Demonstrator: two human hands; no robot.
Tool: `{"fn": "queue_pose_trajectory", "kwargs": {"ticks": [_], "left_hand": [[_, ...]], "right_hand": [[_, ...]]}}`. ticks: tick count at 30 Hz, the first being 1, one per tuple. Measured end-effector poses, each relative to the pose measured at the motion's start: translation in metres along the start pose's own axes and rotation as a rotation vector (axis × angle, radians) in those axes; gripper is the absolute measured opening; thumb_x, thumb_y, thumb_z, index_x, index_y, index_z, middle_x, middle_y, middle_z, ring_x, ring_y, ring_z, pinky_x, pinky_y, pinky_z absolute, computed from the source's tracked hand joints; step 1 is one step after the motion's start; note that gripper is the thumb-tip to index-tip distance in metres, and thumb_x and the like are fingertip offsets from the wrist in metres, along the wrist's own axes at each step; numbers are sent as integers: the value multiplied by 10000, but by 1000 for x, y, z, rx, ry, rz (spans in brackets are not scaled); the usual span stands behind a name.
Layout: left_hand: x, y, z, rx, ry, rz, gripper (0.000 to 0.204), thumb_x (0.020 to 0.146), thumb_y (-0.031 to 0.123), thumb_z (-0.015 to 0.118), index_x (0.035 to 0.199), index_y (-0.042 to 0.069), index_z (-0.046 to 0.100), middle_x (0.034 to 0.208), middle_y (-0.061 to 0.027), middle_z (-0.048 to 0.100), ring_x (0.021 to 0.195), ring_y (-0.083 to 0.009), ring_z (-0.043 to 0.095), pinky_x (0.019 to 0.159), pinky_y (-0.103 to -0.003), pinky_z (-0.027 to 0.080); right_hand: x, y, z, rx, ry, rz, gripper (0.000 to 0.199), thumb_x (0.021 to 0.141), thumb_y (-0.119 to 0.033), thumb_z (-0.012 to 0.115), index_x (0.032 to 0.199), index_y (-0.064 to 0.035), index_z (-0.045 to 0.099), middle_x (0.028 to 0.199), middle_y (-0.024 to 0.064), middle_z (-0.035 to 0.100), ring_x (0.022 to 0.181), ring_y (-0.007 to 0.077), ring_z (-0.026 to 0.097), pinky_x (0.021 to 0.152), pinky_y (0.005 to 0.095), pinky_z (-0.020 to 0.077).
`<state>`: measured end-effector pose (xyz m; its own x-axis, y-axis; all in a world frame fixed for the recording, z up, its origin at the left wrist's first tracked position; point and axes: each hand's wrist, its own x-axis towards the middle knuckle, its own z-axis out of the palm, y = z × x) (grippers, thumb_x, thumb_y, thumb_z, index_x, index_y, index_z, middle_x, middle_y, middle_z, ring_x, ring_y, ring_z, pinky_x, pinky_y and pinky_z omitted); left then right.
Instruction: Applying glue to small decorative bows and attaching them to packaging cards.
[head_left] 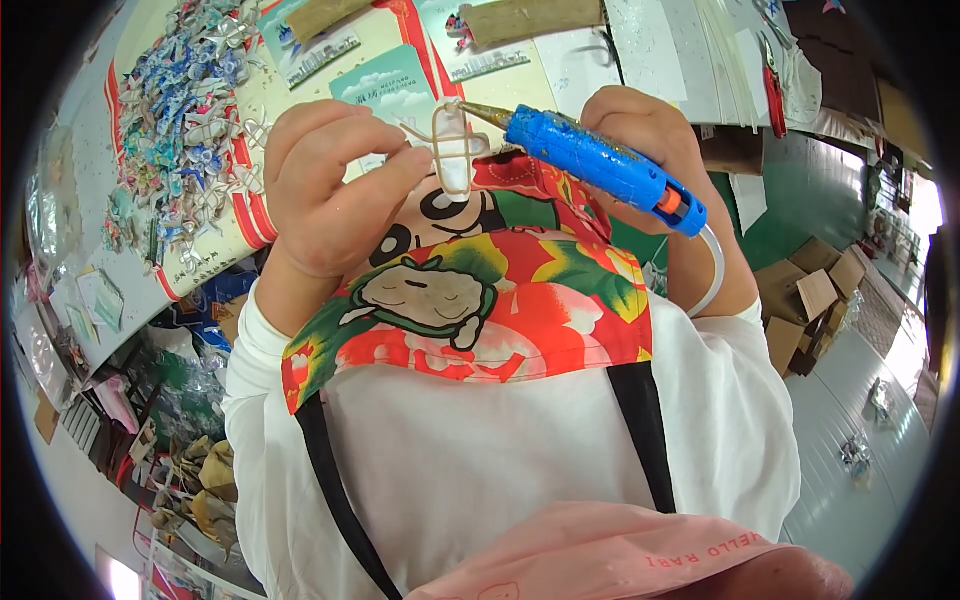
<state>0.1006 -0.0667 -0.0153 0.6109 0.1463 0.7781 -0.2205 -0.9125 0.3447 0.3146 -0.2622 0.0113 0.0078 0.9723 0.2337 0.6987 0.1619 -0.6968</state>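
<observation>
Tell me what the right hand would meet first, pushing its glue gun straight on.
The nozzle would probably meet the white wire-framed piece in the left hand; depth is unclear.

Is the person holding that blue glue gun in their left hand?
No, the right hand grips the blue glue gun, while the left hand holds a small pale piece.
</observation>
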Motion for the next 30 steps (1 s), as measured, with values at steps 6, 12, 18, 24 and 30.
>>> {"fn": "queue_pose_trajectory", "kwargs": {"ticks": [6,12,18,24,30], "left_hand": [[5,0,-4,15,27,13,134,662,94,751,783,120,699,906,1,640,858,-222,562,735,-353,487],[-4,-3,-5,23,16,-2,136,662,83,753,780,119,697,906,-1,641,849,-222,565,729,-353,488],[-8,-4,-3,33,35,-7,146,661,69,756,783,123,698,907,0,637,835,-219,566,720,-349,486],[-11,-12,-3,104,45,-19,152,672,56,756,794,131,703,922,3,631,827,-212,568,718,-338,482],[-10,-17,-4,127,30,-11,144,688,52,752,798,133,705,936,2,628,821,-207,568,718,-329,478]], "right_hand": [[3,1,0,-15,-17,-22,224,589,-88,721,784,-47,618,810,89,608,668,235,556,588,309,462],[6,4,7,-9,-54,-16,247,591,-96,739,799,-39,619,813,90,612,662,232,551,596,310,462],[5,0,9,7,-133,7,257,621,-105,735,838,-24,626,821,95,616,683,235,550,615,309,462],[11,-4,20,117,109,-81,247,664,-109,707,878,-12,631,821,103,610,710,241,552,633,314,464],[6,0,19,163,87,-134,222,684,-89,683,880,-3,627,811,110,599,711,243,549,626,316,462]]}}
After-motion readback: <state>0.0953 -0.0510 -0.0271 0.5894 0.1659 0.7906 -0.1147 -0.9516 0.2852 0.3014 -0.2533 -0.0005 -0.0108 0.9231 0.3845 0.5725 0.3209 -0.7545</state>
